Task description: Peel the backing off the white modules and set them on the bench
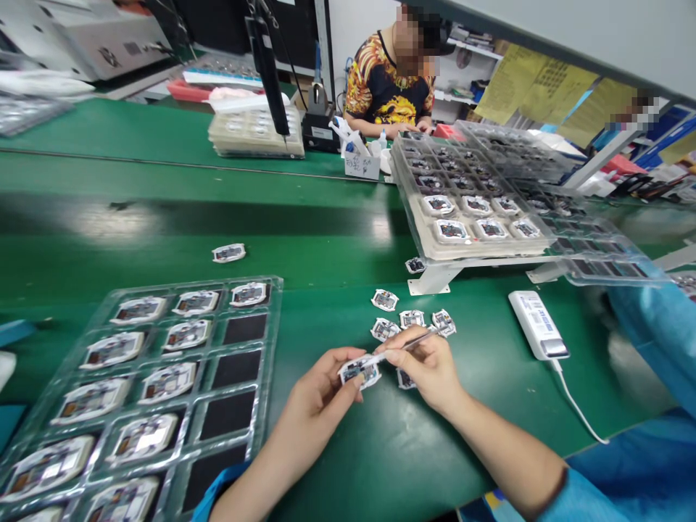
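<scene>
My left hand (318,395) pinches a small white-framed circuit module (359,371) above the green table. My right hand (429,366) is closed on thin metal tweezers (409,344), whose tip touches the module's right edge. Several more loose modules (411,319) lie on the table just beyond my hands. One more module (404,380) peeks out under my right hand.
A clear blister tray (266,341), partly filled with modules, lies at the near left. A raised stack of filled trays (473,250) stands on a white bracket at the right. A white corded device (538,324) lies right of my hands. One stray module (229,252) lies farther back. A seated person (388,80) works across the table.
</scene>
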`<action>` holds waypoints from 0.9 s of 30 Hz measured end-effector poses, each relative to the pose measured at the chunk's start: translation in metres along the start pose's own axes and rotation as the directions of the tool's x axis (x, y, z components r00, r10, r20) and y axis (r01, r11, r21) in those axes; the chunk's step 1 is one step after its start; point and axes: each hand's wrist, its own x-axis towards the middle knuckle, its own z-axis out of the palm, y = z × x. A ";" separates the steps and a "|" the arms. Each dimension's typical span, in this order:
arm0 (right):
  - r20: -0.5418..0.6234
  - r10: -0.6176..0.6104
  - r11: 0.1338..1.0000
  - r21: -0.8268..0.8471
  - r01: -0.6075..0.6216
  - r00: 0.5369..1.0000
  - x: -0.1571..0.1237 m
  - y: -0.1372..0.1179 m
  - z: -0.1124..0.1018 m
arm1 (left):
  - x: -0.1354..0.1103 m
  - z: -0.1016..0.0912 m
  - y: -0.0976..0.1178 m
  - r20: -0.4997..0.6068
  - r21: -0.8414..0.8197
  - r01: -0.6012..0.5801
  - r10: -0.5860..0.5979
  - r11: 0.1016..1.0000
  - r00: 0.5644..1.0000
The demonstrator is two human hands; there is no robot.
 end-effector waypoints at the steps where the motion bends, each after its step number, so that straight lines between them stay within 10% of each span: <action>1: 0.003 -0.004 1.000 -0.005 0.004 1.000 0.000 0.000 0.000 | 0.000 0.000 0.000 -0.002 -0.003 0.002 -0.002 1.000 1.000; 21: 0.097 -0.297 0.887 -0.341 0.312 0.950 -0.013 -0.007 0.010 | 0.003 0.006 -0.007 -0.151 -0.121 0.078 -0.095 0.990 0.984; 27: 0.015 -0.250 0.920 -0.308 0.242 0.968 -0.010 -0.007 0.006 | 0.002 0.005 -0.003 -0.120 -0.188 0.120 -0.144 0.975 0.982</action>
